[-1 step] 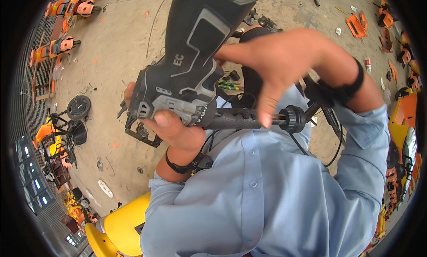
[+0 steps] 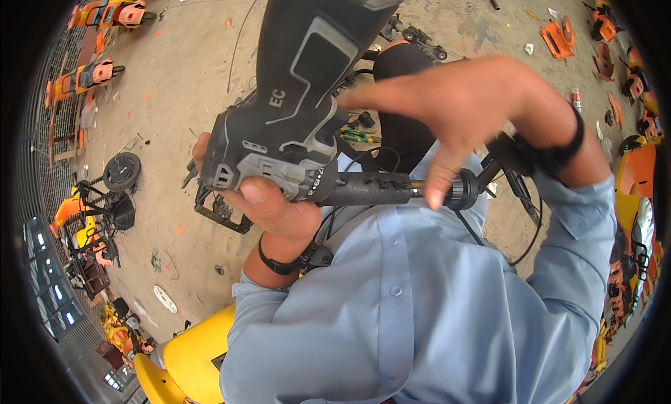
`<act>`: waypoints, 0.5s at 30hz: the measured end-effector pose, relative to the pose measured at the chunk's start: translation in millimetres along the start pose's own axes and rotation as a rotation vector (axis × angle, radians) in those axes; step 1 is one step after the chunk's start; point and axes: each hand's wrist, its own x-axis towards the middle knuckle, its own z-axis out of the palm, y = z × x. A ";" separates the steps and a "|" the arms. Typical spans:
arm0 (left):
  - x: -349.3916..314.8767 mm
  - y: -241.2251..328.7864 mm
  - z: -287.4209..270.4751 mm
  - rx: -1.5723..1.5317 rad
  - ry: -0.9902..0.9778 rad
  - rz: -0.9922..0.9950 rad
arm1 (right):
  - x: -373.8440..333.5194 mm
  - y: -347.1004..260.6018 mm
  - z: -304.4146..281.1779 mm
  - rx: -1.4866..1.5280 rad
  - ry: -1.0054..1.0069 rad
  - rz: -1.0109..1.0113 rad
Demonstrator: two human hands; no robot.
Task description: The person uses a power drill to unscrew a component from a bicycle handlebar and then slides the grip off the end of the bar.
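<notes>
My left hand [image 2: 276, 212] is wrapped around the body of a black and grey cordless drill [image 2: 279, 135], thumb along its lower side and fingertips showing past its left end. The drill's handle rises toward the top of the view. From its numbered collar a rough black cylinder [image 2: 370, 189] points right, toward a thin rod and a black round collar [image 2: 462, 189] on a dark bar. My right hand [image 2: 465, 114], slightly blurred, is open right of the drill. Its fingers reach toward the handle, and its thumb hangs before the rod; whether the fingertips touch the drill is unclear.
Black cables [image 2: 521, 247] loop below the bar. A yellow rounded body panel [image 2: 199, 355] stands at lower left. Farther left lie a black wheel [image 2: 122, 172] and scooter parts. Orange panels [image 2: 557, 39] and several orange vehicles line the right side.
My right hand has shifted a little right and down, its thumb moving along the rod toward the round collar. The drill and my left hand have hardly moved.
</notes>
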 end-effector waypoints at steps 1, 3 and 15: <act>0.6 -0.8 -0.7 -0.002 -0.005 0.002 | -21.1 -2.5 7.3 -0.046 -0.007 0.014; 0.4 -0.3 -2.3 0.011 -0.007 0.007 | -64.0 -18.6 26.7 -0.213 0.045 0.106; -9.6 -6.8 -10.2 0.042 -0.031 0.011 | -90.5 -12.4 163.2 -0.035 0.770 0.515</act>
